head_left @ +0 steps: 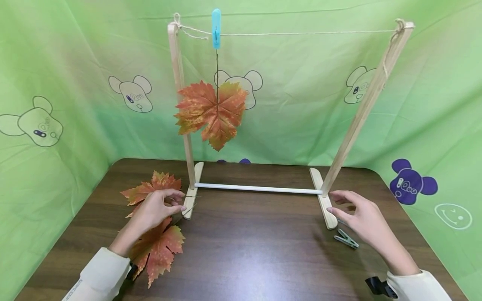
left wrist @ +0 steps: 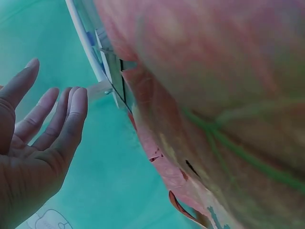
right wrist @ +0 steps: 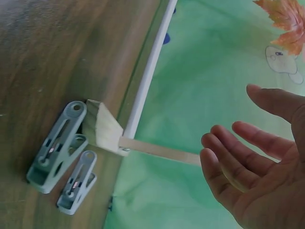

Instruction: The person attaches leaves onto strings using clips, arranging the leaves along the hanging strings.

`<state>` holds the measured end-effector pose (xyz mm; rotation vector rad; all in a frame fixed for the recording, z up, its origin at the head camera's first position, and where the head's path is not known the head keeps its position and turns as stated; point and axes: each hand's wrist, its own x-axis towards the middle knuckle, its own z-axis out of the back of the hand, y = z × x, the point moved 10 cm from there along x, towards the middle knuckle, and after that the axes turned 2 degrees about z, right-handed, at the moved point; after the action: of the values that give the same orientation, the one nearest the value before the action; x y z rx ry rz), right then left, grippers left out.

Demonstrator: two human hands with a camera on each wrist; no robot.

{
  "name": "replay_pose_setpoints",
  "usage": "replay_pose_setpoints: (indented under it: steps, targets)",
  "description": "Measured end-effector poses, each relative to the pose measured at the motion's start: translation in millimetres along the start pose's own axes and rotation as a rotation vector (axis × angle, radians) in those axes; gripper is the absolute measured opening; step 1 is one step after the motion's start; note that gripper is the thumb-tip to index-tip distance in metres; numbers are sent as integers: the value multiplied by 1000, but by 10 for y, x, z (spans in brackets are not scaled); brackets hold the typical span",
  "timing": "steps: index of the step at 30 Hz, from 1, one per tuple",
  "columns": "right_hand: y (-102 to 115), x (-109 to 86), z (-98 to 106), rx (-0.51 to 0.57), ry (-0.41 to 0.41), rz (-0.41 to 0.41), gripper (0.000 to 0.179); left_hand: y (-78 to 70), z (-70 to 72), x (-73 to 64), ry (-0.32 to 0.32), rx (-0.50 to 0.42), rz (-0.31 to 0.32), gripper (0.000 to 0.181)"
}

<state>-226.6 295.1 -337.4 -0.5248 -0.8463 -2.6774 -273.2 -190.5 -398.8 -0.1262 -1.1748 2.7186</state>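
My left hand (head_left: 156,209) hovers over two orange-red artificial maple leaves on the table, its fingers loosely bent and holding nothing. It partly covers the far leaf (head_left: 160,184); the near leaf (head_left: 165,251) lies beside the wrist, and a leaf looms large in the left wrist view. My right hand (head_left: 361,215) is bare too, fingers relaxed, beside the right foot (head_left: 325,209) of a wooden rack. Below it lie two grey-green clothespins, the larger-looking one (right wrist: 57,148) beside a second (right wrist: 77,183). From the rack's string, a blue clothespin (head_left: 216,29) holds another maple leaf (head_left: 214,113) by its stem.
The rack has a left post (head_left: 180,83), a leaning right post (head_left: 367,108) and a white crossbar (head_left: 260,189) low between its feet. String (head_left: 301,33) runs across the top. Green printed cloth (head_left: 282,121) hangs behind the brown table (head_left: 248,242).
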Motion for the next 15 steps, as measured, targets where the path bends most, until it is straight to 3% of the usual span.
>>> replay_pose_setpoints:
  steps: [15]
  targets:
    - [-237,-171,-193,-34,114,-67,42,105,-50,-38,16,-12,-3,35]
